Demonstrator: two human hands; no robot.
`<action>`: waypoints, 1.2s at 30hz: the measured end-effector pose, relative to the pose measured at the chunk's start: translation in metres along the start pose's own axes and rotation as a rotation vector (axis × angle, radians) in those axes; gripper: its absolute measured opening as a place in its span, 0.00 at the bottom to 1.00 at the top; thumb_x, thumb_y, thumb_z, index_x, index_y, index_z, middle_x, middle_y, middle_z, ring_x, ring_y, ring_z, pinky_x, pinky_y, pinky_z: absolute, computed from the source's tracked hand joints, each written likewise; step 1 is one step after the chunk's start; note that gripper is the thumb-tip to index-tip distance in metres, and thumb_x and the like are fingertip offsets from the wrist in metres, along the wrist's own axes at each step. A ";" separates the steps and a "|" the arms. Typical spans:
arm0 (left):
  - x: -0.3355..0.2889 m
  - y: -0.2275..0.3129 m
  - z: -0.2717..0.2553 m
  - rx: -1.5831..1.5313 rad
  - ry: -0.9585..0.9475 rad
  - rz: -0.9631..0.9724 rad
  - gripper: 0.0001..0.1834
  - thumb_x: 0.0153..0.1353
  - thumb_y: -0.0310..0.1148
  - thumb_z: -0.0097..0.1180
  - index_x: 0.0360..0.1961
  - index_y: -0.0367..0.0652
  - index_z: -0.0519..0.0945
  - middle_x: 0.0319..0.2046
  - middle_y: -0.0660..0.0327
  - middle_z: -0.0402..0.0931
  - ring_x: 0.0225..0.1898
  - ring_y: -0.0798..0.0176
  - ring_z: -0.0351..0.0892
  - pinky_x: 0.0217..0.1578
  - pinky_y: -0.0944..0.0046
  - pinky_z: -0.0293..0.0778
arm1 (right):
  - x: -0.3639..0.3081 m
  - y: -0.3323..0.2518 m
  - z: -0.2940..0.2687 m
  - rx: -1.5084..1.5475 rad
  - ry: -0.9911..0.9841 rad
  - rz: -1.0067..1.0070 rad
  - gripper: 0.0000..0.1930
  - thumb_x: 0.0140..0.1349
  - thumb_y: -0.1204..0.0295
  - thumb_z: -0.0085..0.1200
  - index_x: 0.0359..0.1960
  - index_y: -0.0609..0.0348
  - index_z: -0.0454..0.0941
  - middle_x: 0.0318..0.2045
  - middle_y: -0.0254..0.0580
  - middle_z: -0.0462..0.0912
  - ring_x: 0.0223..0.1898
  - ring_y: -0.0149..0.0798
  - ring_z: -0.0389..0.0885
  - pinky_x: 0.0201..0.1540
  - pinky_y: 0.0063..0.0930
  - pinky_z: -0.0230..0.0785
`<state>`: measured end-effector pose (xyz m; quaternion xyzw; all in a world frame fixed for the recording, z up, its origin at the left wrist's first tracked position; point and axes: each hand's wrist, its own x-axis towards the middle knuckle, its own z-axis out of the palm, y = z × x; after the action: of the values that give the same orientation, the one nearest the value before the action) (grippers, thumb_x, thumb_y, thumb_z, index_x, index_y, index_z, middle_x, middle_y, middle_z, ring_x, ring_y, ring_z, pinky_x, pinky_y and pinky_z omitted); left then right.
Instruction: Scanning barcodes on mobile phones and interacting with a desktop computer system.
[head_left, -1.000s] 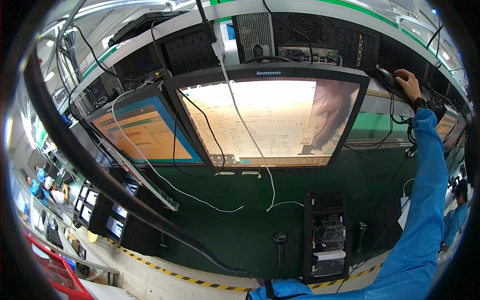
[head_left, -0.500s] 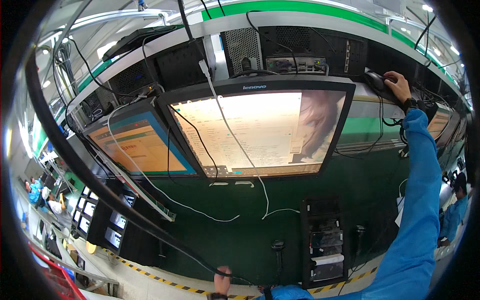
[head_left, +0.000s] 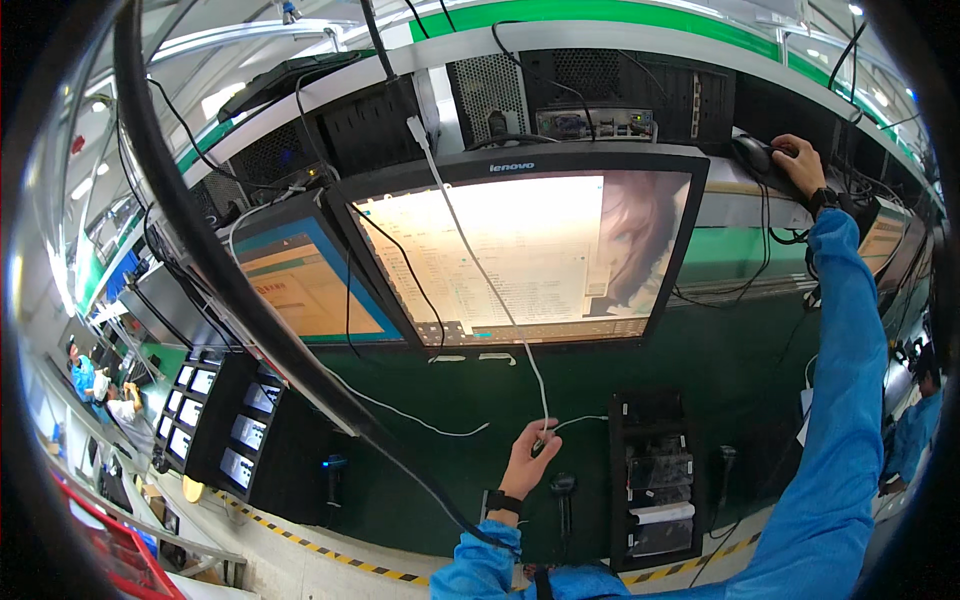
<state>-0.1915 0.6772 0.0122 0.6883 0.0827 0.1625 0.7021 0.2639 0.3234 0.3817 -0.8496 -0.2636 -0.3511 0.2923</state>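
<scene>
My left hand (head_left: 529, 458) is closed, with its fingertips pinching a thin white cable (head_left: 478, 258) near the cable's low bend. That cable hangs from above in front of the large monitor (head_left: 480, 260), and its far part lies on the green mat toward the black tray. My right arm is stretched far forward to the right. At its end my right hand (head_left: 798, 166) bends its fingers over the edge of a black computer mouse (head_left: 752, 154) on the shelf; part of the grip is hidden.
A black tray (head_left: 620, 480) with several dark flat devices stands on the green mat (head_left: 430, 400). Handheld scanners (head_left: 563, 485) flank it. At left are a second monitor (head_left: 305, 280) and a black rack (head_left: 210, 435) of lit screens. A thick black cable (head_left: 260, 330) crosses the near left.
My left hand has come up from the lower edge and taken hold of the white cable. My right hand stays at the mouse. The view has shifted slightly.
</scene>
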 end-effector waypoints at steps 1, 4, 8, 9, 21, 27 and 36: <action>-0.001 0.001 0.001 -0.002 -0.001 -0.002 0.16 0.66 0.36 0.53 0.49 0.37 0.75 0.44 0.63 0.75 0.45 0.67 0.74 0.50 0.63 0.68 | 0.000 0.000 -0.001 0.007 -0.007 0.001 0.17 0.51 0.64 0.59 0.42 0.57 0.81 0.38 0.46 0.85 0.44 0.44 0.83 0.49 0.31 0.72; -0.006 0.003 0.002 -0.136 0.101 0.020 0.14 0.69 0.39 0.48 0.38 0.37 0.77 0.26 0.68 0.73 0.30 0.72 0.73 0.39 0.68 0.70 | -0.001 -0.001 0.000 -0.025 -0.001 0.004 0.17 0.51 0.64 0.59 0.42 0.57 0.81 0.39 0.46 0.85 0.44 0.44 0.83 0.50 0.31 0.72; -0.021 0.010 -0.007 -0.201 0.282 -0.025 0.18 0.72 0.42 0.42 0.30 0.40 0.74 0.17 0.70 0.64 0.19 0.76 0.61 0.23 0.72 0.61 | -0.001 -0.001 0.001 -0.013 -0.010 0.008 0.17 0.51 0.64 0.58 0.43 0.58 0.81 0.39 0.47 0.84 0.44 0.44 0.83 0.50 0.31 0.71; -0.025 0.013 -0.009 -0.250 0.308 -0.041 0.18 0.72 0.42 0.43 0.30 0.40 0.74 0.16 0.71 0.63 0.19 0.76 0.59 0.22 0.72 0.59 | 0.000 -0.002 -0.001 0.009 -0.024 0.022 0.18 0.51 0.64 0.58 0.43 0.58 0.81 0.39 0.47 0.84 0.44 0.43 0.83 0.50 0.30 0.71; -0.068 0.036 -0.009 -0.358 0.383 -0.058 0.11 0.70 0.35 0.47 0.36 0.39 0.75 0.21 0.71 0.63 0.23 0.76 0.60 0.25 0.72 0.60 | 0.006 0.013 0.001 0.086 -0.051 0.017 0.19 0.51 0.65 0.57 0.45 0.59 0.80 0.42 0.46 0.84 0.47 0.41 0.82 0.52 0.30 0.70; -0.091 0.027 -0.018 0.155 0.418 -0.097 0.08 0.66 0.31 0.51 0.37 0.37 0.77 0.23 0.68 0.71 0.25 0.76 0.66 0.27 0.73 0.63 | 0.001 0.005 -0.001 0.025 -0.057 0.000 0.18 0.51 0.65 0.56 0.44 0.59 0.81 0.41 0.46 0.84 0.46 0.41 0.82 0.52 0.31 0.70; -0.143 -0.021 -0.046 0.399 0.566 -0.121 0.11 0.65 0.35 0.51 0.35 0.37 0.78 0.25 0.59 0.77 0.29 0.66 0.77 0.33 0.66 0.71 | 0.003 0.008 -0.001 0.060 -0.049 0.045 0.18 0.51 0.65 0.57 0.43 0.60 0.81 0.41 0.46 0.84 0.45 0.41 0.82 0.51 0.30 0.70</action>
<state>-0.3377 0.6714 -0.0260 0.7334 0.3449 0.2857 0.5114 0.2707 0.3176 0.3823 -0.8546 -0.2619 -0.3155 0.3187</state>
